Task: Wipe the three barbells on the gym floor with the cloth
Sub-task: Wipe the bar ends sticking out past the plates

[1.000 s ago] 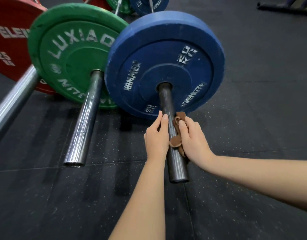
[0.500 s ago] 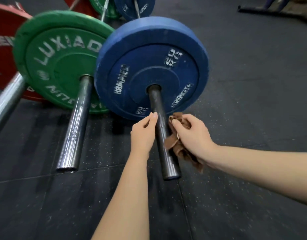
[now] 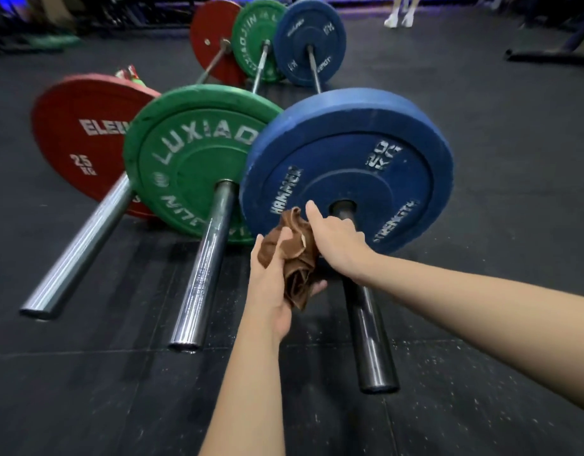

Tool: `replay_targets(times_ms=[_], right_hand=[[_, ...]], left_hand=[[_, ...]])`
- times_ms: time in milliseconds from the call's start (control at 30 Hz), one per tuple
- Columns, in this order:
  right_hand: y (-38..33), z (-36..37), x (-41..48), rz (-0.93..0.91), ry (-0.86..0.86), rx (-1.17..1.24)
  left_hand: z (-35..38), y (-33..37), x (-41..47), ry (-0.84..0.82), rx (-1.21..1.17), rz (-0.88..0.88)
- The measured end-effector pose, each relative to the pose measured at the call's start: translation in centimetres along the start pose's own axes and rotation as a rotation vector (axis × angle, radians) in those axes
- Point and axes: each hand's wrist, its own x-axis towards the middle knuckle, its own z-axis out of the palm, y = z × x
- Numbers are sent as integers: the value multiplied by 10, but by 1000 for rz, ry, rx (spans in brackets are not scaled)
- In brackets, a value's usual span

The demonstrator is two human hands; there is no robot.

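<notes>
Three barbells lie side by side on the black gym floor. The right one has a dark sleeve (image 3: 371, 337) and a blue plate (image 3: 366, 149). The middle one has a chrome sleeve (image 3: 202, 274) and a green plate (image 3: 185, 159). The left one has a chrome sleeve (image 3: 80, 251) and a red plate (image 3: 76, 139). A crumpled brown cloth (image 3: 295, 255) is held in the air between the middle and right sleeves. My left hand (image 3: 274, 284) grips it from below and my right hand (image 3: 336, 238) pinches its upper part.
The far plates, red (image 3: 211, 41), green (image 3: 254, 37) and blue (image 3: 308, 41), stand at the bars' other ends. A person's white shoes (image 3: 397, 19) are at the back. A dark equipment base (image 3: 547, 55) lies at the far right. Rubber floor (image 3: 86, 390) surrounds the bars.
The cloth has come off the dark sleeve and moved left; my left hand let go of the sleeve and took hold of the cloth. The view has tilted up, showing the far plates.
</notes>
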Motion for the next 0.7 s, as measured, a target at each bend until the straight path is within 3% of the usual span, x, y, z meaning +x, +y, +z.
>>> replay_targets(times_ms=[67, 233, 400, 500, 700], right_hand=[[19, 1, 2, -80, 46, -208], [73, 6, 5, -45, 306, -236], [92, 20, 5, 2, 303, 114], [92, 21, 6, -25, 301, 194], [93, 23, 9, -37, 288, 114]], left_hand=[[-6, -10, -1, 33, 66, 52], [-1, -21, 11, 186, 30, 226], [24, -26, 20, 367, 198, 362], [33, -38, 30, 370, 243, 351], [45, -54, 58, 274, 410, 339]])
